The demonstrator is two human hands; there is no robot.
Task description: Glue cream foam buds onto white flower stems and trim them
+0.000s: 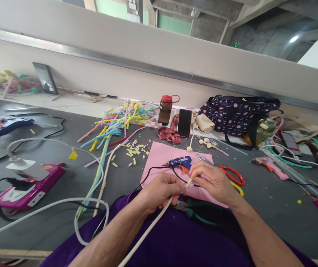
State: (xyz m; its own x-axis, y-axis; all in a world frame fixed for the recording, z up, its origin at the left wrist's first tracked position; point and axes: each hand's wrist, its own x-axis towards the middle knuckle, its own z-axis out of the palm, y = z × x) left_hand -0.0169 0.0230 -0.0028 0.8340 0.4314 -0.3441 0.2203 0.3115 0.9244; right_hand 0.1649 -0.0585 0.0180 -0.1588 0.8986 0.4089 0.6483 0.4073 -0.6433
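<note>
My left hand is closed round a long cream fuzzy stem that runs down toward my lap. Close beside it, my right hand pinches a small pale yellow piece at the stem's tip. Both hands hover over a pink sheet near the table's front edge. A small blue glue gun lies on the sheet just beyond my fingers. Green-handled pliers rest under my right wrist.
Red-handled scissors lie right of the sheet. Cut yellow bits and a heap of coloured stems lie to the left. A bottle, phone and dotted bag stand behind. Pink boxes and cables crowd the left.
</note>
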